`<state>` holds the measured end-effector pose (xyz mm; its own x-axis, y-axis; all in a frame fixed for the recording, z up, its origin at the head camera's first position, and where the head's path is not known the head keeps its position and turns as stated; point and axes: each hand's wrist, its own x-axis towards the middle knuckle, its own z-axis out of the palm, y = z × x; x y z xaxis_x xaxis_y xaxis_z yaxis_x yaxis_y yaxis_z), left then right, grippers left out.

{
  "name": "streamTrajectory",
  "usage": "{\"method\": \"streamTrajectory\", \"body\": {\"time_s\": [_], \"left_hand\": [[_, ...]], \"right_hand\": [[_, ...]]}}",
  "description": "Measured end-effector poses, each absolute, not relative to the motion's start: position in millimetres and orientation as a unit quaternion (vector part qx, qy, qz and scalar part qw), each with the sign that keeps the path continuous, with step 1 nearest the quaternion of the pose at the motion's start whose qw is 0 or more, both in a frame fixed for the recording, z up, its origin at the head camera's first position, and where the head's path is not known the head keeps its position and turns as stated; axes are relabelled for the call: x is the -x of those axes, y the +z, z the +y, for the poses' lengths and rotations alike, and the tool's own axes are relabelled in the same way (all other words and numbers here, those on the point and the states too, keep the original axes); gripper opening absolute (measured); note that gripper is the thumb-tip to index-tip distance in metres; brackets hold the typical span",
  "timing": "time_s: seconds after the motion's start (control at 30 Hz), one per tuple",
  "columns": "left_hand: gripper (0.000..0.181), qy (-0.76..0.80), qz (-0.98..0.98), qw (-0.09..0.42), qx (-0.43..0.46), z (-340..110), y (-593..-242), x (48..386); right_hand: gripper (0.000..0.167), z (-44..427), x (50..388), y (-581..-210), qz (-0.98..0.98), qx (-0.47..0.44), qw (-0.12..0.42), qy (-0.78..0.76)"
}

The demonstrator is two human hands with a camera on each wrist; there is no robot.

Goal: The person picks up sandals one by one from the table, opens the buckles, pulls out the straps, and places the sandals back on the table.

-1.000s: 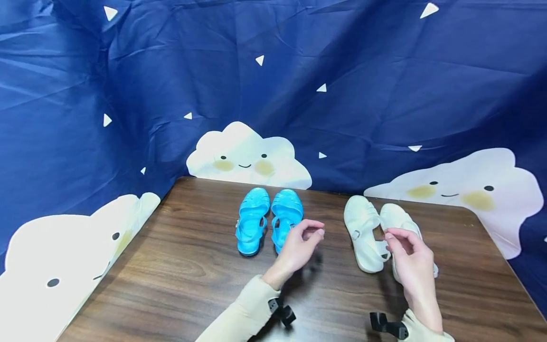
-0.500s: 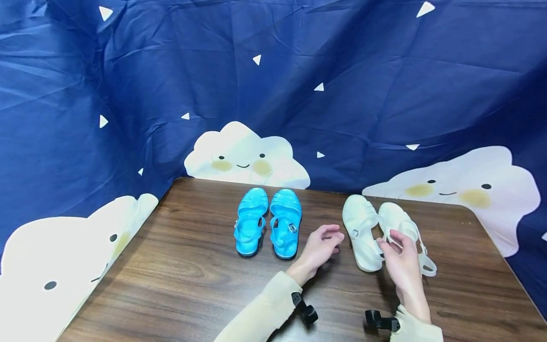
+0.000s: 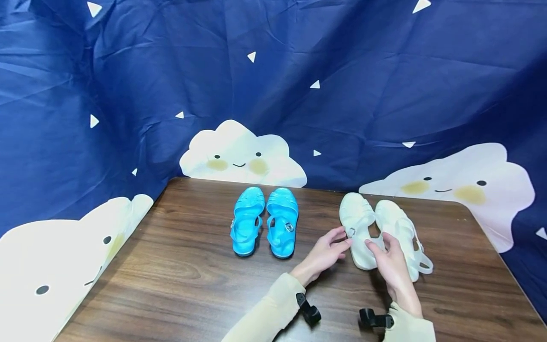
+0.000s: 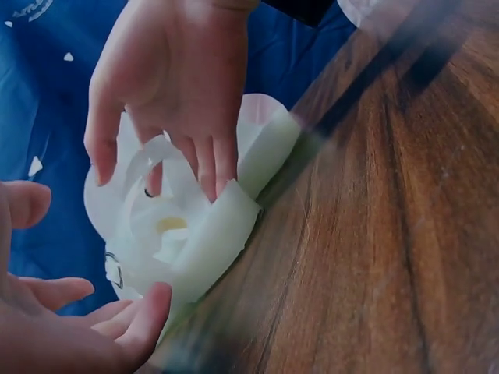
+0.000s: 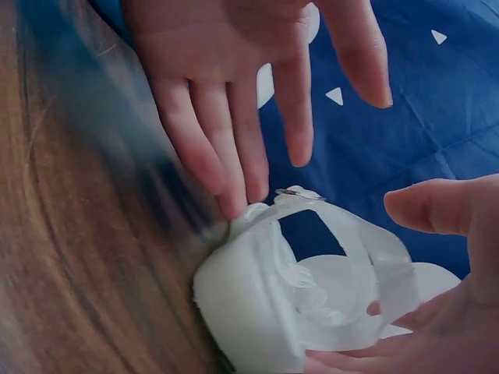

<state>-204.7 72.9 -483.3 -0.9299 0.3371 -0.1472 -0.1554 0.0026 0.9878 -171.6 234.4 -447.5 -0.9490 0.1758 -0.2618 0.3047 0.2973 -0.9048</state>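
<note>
A pair of white sandals stands toe-away on the right of the table. The left white sandal (image 3: 356,212) lies between my two hands. My left hand (image 3: 323,258) is at its outer side by the buckle, fingers spread and fingertips at or very near the strap. On its inner side is my right hand (image 3: 394,267), fingers reaching down between the two sandals and the thumb over the heel opening. In the right wrist view that thumb (image 5: 425,204) is apart from the heel strap (image 5: 390,269). Beside it stands the right white sandal (image 3: 390,214), partly behind my right hand.
Left of my hands, a blue sandal (image 3: 250,200) and a second blue sandal (image 3: 283,202) stand side by side. All rest on a brown wooden table (image 3: 183,266). A blue curtain (image 3: 273,95) with cloud prints hangs along its back and left edges.
My left hand has moved right, away from the blue sandals, to the left white sandal. My right hand has shifted left and down from the right white sandal to the left one's inner side.
</note>
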Motion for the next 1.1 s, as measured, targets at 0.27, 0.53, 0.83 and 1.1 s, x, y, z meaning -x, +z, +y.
{"method": "streamTrajectory", "body": {"time_s": [0.27, 0.53, 0.83, 1.1], "left_hand": [[0.054, 0.694, 0.686, 0.203, -0.085, 72.7, -484.9, 207.5], [0.053, 0.693, 0.688, 0.198, -0.085, 69.4, -486.7, 209.4], [0.053, 0.670, 0.717, 0.180, -0.072, 63.5, -487.2, 212.4], [0.050, 0.666, 0.726, 0.158, -0.068, 60.1, -488.7, 215.2]], "right_hand": [[0.084, 233.2, 175.7, -453.6, 0.783, -0.155, 0.061, -0.599], [0.080, 229.1, 176.9, -454.4, 0.764, -0.177, 0.055, -0.618], [0.077, 227.7, 177.5, -457.7, 0.752, -0.186, 0.052, -0.630], [0.072, 227.1, 175.7, -458.3, 0.765, -0.156, 0.069, -0.620]]}}
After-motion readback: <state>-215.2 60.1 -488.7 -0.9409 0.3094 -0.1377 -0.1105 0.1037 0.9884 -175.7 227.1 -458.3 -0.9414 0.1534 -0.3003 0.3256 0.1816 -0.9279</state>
